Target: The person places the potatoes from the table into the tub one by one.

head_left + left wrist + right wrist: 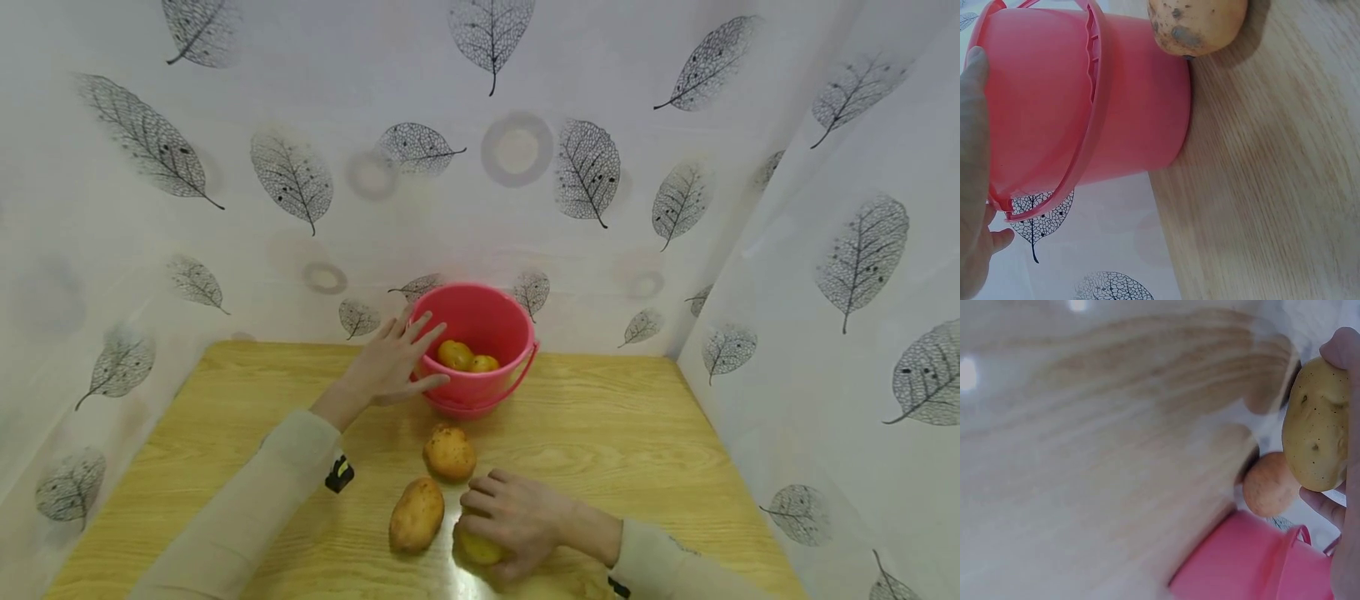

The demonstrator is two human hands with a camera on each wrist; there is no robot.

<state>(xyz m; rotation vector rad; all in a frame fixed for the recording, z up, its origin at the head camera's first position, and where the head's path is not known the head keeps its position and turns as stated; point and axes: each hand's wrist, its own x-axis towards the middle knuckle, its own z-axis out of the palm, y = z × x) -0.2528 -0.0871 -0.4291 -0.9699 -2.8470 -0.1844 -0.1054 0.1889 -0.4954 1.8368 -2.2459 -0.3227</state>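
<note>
My left hand (386, 362) rests on the left side of the pink bucket (480, 387), its fingers straight and spread at the rim. In the left wrist view the thumb lies along the bucket's edge (1035, 94). Yellowish potatoes (455, 355) sit inside the bucket. Nearer me, my right hand (521, 512) grips a pale yellow potato (1316, 431) from above, thumb on one end and fingers round the other. Left of that hand lies an oblong brown potato (417, 514), and a rounder potato (450, 453) sits between it and the bucket.
All this stands on a wood-grain table (600, 417). White cloth with a leaf print (588, 171) hangs behind the table and along its sides. The bucket's pink handle (527, 372) hangs down on the right. A pale yellowish shape shows at the bottom edge near the right wrist.
</note>
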